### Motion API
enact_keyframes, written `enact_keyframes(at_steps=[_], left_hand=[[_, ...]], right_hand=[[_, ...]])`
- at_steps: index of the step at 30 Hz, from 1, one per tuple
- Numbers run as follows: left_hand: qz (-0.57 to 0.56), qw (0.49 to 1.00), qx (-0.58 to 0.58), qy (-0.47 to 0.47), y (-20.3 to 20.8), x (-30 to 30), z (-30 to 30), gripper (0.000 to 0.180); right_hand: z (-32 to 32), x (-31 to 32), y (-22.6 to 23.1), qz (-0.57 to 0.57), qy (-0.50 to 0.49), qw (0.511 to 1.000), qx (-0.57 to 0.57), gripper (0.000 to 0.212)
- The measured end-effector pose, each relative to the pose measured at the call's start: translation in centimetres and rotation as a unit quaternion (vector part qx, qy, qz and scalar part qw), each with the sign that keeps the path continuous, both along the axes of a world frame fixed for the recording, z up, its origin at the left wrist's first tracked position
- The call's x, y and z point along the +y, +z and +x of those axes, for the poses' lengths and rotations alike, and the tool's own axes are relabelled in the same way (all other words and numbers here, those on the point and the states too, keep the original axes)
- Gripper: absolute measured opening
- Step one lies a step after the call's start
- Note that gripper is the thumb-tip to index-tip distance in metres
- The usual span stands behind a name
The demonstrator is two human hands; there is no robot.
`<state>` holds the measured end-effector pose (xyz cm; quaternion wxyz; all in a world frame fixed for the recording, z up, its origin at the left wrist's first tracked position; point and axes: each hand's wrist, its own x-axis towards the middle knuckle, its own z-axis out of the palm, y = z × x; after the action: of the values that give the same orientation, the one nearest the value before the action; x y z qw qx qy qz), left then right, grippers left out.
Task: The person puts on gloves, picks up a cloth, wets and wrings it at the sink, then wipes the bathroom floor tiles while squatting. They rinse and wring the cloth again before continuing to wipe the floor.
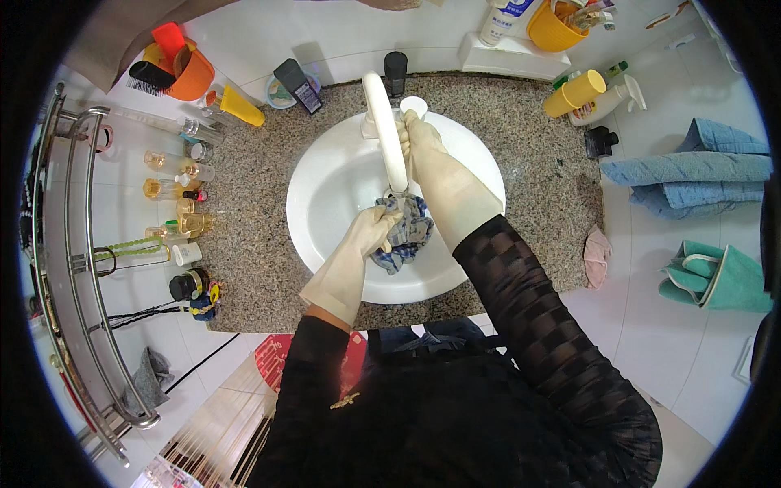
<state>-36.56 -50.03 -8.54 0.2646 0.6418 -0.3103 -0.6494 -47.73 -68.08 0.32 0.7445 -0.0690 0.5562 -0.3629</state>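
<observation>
Cream rubber gloves cover both hands. At the centre of the white washbasin [325, 175], my left hand [370, 232] is closed on a wadded blue and grey patterned cloth [409, 236], which hangs under the spout of the white tap [382, 114]. My right hand [419, 138] is at the basin's back rim, just right of the tap's base. Its fingers curl beside a small white round-topped piece [414, 106], and what they grip is hidden. Whether that piece belongs to the tap I cannot tell.
Speckled granite counter [244, 252] surrounds the basin. Behind stand dark bottles [298, 85], an orange holder with brushes [191, 73] and a yellow basket [557, 28]. Small bottles [175, 189] line the left; a spray bottle [606, 104] and blue towels [687, 169] are right.
</observation>
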Motion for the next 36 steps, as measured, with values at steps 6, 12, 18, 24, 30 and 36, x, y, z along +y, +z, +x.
enact_keyframes(at_steps=[6, 12, 18, 24, 30, 36], left_hand=[[-0.040, 0.999, 0.035, 0.001, -0.8, 0.7, 0.1, 0.036], [0.040, 0.993, 0.071, -0.090, 2.1, -1.2, 0.6, 0.038], [-0.096, 0.939, 0.326, -0.059, -0.6, -1.8, 3.7, 0.052], [-0.118, 0.976, 0.178, 0.035, 3.4, -2.3, 0.3, 0.018], [-0.165, 0.982, 0.088, -0.008, 9.7, -3.9, 1.5, 0.014], [-0.211, 0.959, 0.188, 0.002, 10.4, -4.9, -2.2, 0.023]], right_hand=[[-3.2, 3.1, 1.3, -0.082, 0.132, 0.986, 0.064, 0.037], [-10.1, 11.5, -2.0, -0.279, 0.503, 0.800, 0.170, 0.016], [-12.6, 12.7, -1.9, -0.184, 0.353, 0.916, 0.040, 0.013], [-13.3, 13.2, 0.9, -0.140, 0.176, 0.974, -0.040, 0.013], [-14.8, 13.3, 0.9, -0.118, 0.335, 0.931, 0.079, 0.006], [-10.9, 12.4, 2.5, -0.230, 0.466, 0.824, 0.228, 0.032]])
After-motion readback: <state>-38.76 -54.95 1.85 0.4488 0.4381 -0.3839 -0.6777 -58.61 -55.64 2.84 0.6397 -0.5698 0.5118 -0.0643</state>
